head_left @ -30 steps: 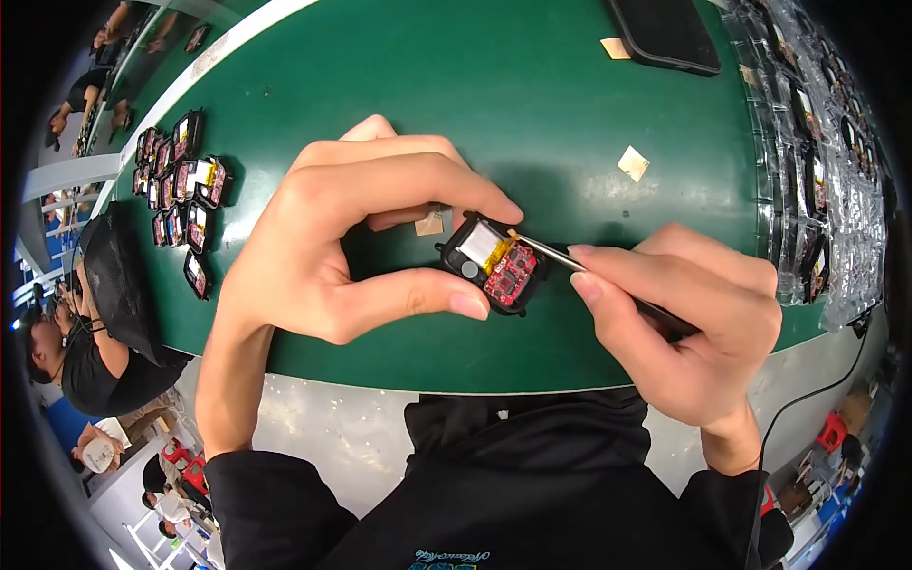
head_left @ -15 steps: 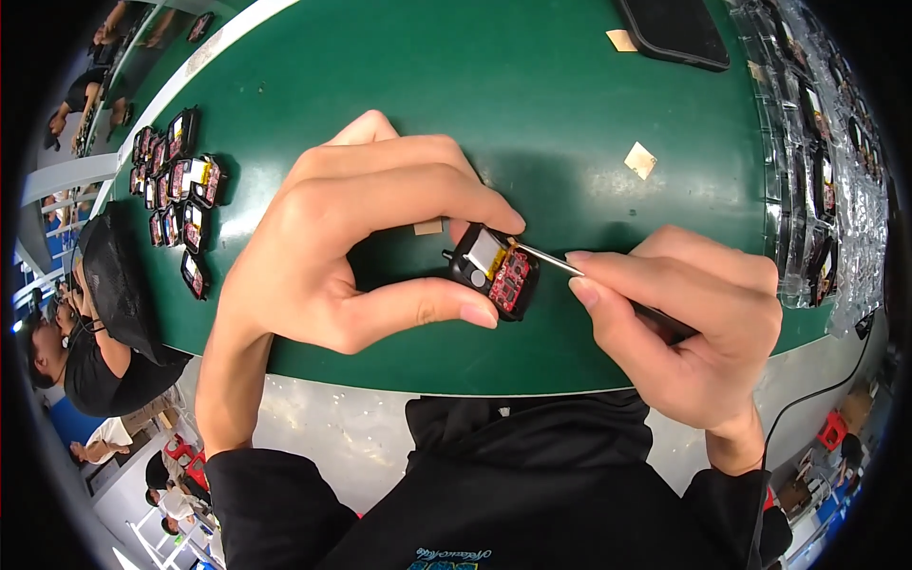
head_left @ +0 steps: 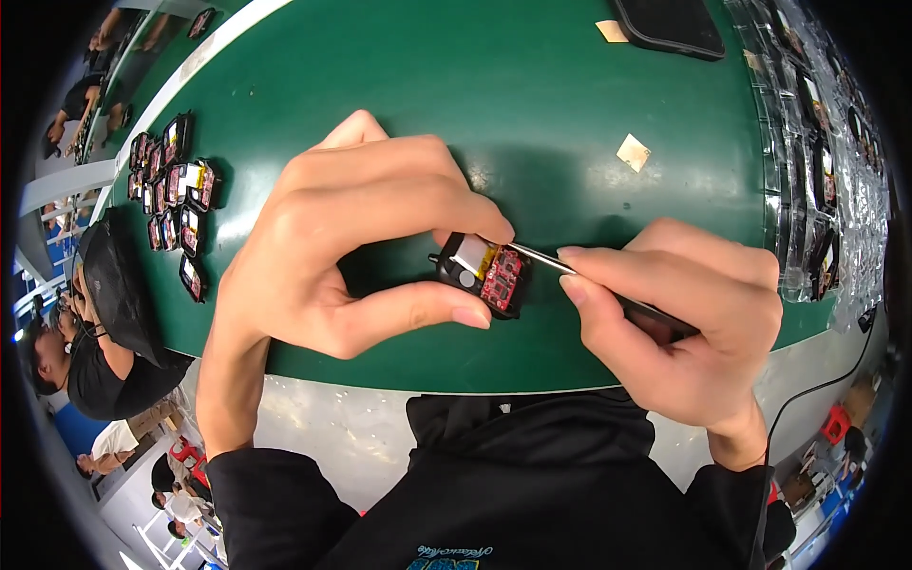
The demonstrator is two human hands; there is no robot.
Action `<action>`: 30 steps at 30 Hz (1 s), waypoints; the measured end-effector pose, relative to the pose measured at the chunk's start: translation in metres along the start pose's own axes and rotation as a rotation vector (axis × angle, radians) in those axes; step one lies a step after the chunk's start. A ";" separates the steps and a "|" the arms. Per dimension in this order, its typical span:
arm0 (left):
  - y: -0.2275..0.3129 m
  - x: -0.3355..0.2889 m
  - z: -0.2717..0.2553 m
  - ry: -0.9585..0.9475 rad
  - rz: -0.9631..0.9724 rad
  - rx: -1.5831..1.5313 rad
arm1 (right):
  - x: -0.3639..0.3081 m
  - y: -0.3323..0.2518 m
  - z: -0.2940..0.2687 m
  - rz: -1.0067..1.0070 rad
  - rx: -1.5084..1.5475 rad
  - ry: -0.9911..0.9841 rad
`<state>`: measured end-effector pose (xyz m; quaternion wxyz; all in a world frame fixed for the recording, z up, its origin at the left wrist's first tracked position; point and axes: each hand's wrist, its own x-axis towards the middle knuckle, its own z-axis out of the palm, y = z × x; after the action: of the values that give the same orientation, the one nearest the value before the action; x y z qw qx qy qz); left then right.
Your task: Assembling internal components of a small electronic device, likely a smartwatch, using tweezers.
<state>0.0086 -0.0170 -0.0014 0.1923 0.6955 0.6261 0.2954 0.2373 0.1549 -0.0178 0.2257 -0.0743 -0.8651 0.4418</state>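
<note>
My left hand (head_left: 361, 228) pinches a small black electronic device (head_left: 457, 283) between thumb and fingers, above the table. Its casing is open, showing a silver battery with yellow tape, a round silver part and a red circuit board (head_left: 503, 279). In my right hand (head_left: 679, 318) is a slim pointed metal tool (head_left: 544, 257) with a dark handle, pinched between thumb and index finger. The tool's tip meets the device's upper right edge, close to my left fingertip. That fingertip partly hides the contact point.
Several similar opened devices (head_left: 178, 180) lie grouped on the green table (head_left: 532, 95) at left. A black phone-like slab (head_left: 670, 27) and a pale paper square (head_left: 634, 153) are farther back. Clear plastic trays (head_left: 807, 161) with devices line the right. A person (head_left: 90, 356) sits at far left.
The device and both hands have shifted slightly left in the picture. The tool's tip remains at the device's upper edge, and both grips are unchanged.
</note>
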 end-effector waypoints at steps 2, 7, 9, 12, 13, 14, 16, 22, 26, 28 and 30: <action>0.000 0.000 0.000 0.002 -0.001 0.000 | 0.000 0.001 0.000 -0.026 -0.014 -0.004; 0.002 0.002 -0.001 -0.003 0.000 -0.003 | 0.000 -0.003 -0.002 -0.066 -0.054 -0.002; 0.005 0.000 0.001 0.018 -0.033 -0.019 | 0.000 -0.006 -0.007 -0.044 -0.079 -0.018; 0.005 -0.001 0.004 0.070 -0.052 -0.030 | -0.006 -0.005 -0.012 0.071 -0.002 0.080; 0.005 0.000 0.004 0.066 -0.044 -0.016 | -0.008 0.000 -0.014 0.053 0.035 0.107; 0.005 0.001 0.005 0.061 -0.036 -0.002 | -0.009 0.000 -0.014 0.039 0.030 0.111; 0.007 0.002 0.005 0.071 -0.017 0.004 | -0.009 -0.003 -0.016 0.097 0.073 0.135; 0.011 0.006 0.001 0.081 0.005 0.047 | -0.006 -0.007 -0.018 0.115 0.142 0.207; 0.014 0.003 0.003 0.088 -0.089 0.041 | -0.010 -0.012 -0.021 0.199 0.207 0.226; 0.014 0.001 0.002 0.169 -0.209 -0.048 | -0.015 -0.003 -0.013 0.164 0.271 0.287; 0.009 -0.001 -0.013 0.245 -0.268 -0.084 | -0.014 -0.004 -0.012 0.133 0.271 0.274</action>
<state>0.0070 -0.0212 0.0145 0.1808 0.5561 0.7190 0.3756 0.2554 0.1565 -0.0130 0.3196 -0.1597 -0.7520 0.5539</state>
